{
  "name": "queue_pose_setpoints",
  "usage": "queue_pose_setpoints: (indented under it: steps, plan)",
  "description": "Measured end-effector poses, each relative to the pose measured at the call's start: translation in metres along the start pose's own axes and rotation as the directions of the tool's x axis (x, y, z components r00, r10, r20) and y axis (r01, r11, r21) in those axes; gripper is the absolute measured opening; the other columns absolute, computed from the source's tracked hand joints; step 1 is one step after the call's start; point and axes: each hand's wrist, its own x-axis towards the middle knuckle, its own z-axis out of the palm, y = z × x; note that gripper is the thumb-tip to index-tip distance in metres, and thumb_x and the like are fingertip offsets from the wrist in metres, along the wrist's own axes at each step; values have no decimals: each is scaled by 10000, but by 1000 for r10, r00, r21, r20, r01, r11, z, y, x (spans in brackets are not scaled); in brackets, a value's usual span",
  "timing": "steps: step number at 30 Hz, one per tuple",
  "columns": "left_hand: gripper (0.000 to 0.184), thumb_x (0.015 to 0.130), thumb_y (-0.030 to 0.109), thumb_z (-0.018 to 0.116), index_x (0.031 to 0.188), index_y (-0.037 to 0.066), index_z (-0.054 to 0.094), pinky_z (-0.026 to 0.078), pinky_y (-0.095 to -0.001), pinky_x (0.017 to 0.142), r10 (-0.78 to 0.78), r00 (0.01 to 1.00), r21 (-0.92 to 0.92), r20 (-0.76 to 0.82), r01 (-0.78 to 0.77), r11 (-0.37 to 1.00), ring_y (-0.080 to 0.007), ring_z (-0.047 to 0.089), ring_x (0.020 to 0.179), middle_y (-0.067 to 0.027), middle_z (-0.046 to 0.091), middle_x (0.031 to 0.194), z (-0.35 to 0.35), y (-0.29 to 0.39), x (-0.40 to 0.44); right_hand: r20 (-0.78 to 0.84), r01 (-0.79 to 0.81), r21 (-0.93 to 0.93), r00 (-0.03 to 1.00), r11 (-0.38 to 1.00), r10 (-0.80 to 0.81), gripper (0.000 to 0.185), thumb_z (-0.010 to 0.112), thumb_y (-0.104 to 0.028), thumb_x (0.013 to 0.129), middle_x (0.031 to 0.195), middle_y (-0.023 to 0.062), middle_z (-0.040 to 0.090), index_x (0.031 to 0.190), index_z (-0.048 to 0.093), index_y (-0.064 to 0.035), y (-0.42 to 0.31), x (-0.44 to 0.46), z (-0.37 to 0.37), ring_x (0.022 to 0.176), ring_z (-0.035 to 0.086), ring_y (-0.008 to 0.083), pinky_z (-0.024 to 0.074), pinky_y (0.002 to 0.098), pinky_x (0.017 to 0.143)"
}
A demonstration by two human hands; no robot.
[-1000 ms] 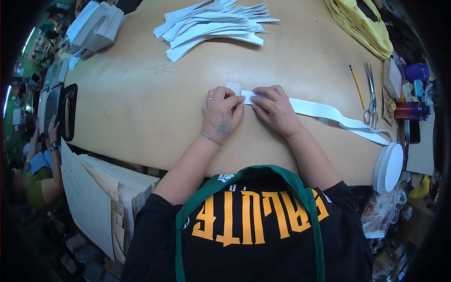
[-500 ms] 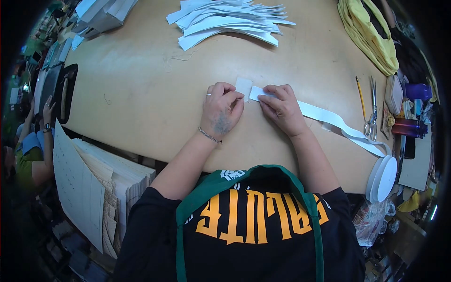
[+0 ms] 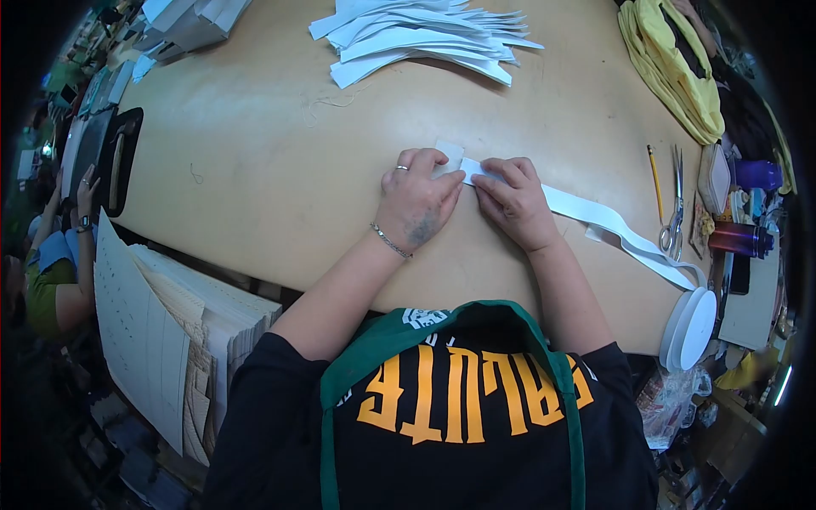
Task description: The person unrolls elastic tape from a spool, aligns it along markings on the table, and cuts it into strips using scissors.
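Note:
A flat white band [image 3: 582, 207] runs across the table from a white roll [image 3: 699, 327] at the right edge. Its free end lies under the closed fingers of my right hand [image 3: 517, 202], which grips it from above. Against that end sits a small off-white piece, apparently cloth [image 3: 450, 152], partly covered by my fingers. My left hand [image 3: 418, 197] is closed on this piece, the thumb tip touching where piece and band meet. Whether the two overlap or only abut is hard to make out.
A heap of white strips [image 3: 425, 38] lies at the far side. On the right are a pencil [image 3: 654, 183], scissors [image 3: 674, 208], yellow cloth [image 3: 667, 76] and a bottle [image 3: 741, 240]. Large pattern sheets [image 3: 140, 331] stand at lower left. Another person's hand [image 3: 87, 191] shows at far left.
My left hand has shifted right towards my right hand, its thumb now reaching the band's end. My right hand has barely moved. The whole view has shifted slightly.

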Motion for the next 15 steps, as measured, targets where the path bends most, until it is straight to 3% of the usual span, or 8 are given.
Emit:
queue_pose_setpoints:
  steps: [8,15]
  plan:
    - [189,697,155,679,880,201,691,424,-342,693,-12,1000,41,14,12,999,-198,514,908,-15,538,931,5,-2,-3,18,72,-16,997,997,-71,187,672,-7,663,999,82,603,837,610,-31,-1,5,2,880,548,277,475,355,737]
    - [201,696,151,680,889,206,690,406,-338,692,-49,998,8,41,49,999,-191,506,920,-4,531,918,2,-1,-2,49,-9,65,999,998,6,180,664,4,671,1003,99,592,842,617,-29,-2,5,-1,872,535,281,464,350,726]
